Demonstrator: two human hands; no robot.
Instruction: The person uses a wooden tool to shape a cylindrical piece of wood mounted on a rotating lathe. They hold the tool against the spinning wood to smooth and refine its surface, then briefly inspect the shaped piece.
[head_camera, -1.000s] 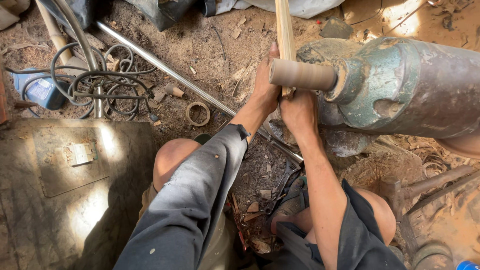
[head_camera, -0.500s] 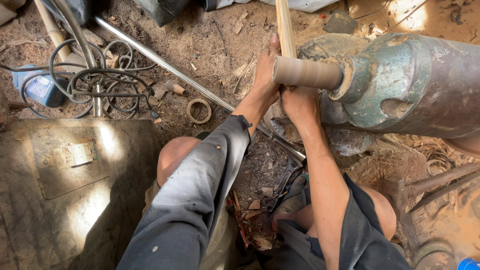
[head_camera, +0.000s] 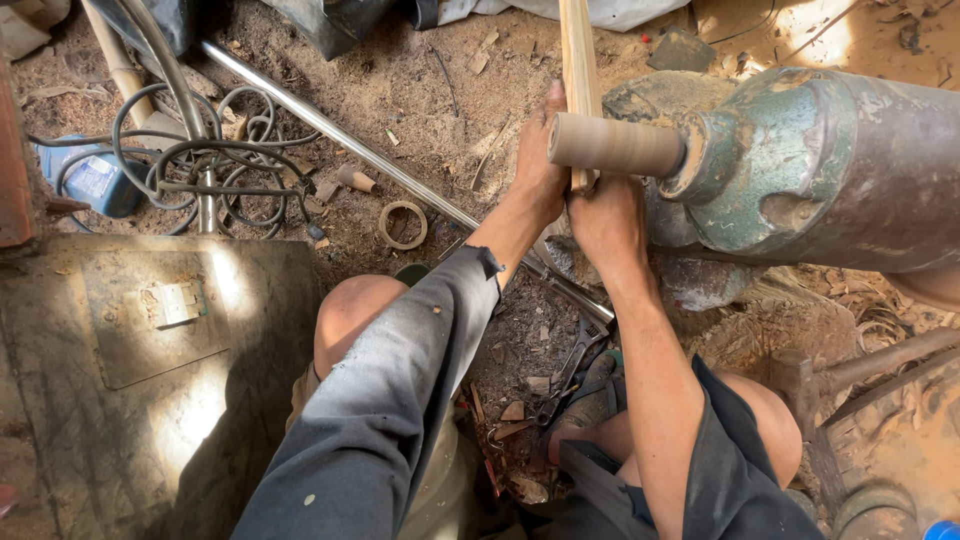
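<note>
Stick (head_camera: 578, 60): long, pale wood, narrow. Runs from the top edge of the view down behind the drum, its lower end held between both hands. Looks light and stiff, dry, not slippery; likely to flex a little along its length and to chatter if held too far from the contact point. Best taken low, close under the drum, as it is now.

Drum (head_camera: 615, 145): tan cylinder, sanding-sleeve look, sticking out sideways from the motor. Stick crosses just behind it, touching or nearly so; exact contact hidden.

Motor (head_camera: 830, 170): large green-grey housing, worn and dusty, right of the hands. Judged heavy, fixed, not for lifting.

Left hand (head_camera: 538, 170): fingers wrapped round the stick's left side, one fingertip reaching up along it. Closed grip.

Right hand (head_camera: 605, 215): fingers closed on the stick's bottom end, directly below the drum, touching the left hand.

Surroundings, on the dirt floor:
- Steel rod (head_camera: 340, 145), bright, diagonal, passing under the forearms.
- Coiled cable (head_camera: 200, 160), dark, left of the rod.
- Blue can (head_camera: 90, 180), by the cable.
- Ring (head_camera: 402, 224), small, wooden, near the rod.
- Pliers (head_camera: 570, 365), between the knees, among wood chips.
- Metal plate (head_camera: 150, 320), grey, lower left.
</note>
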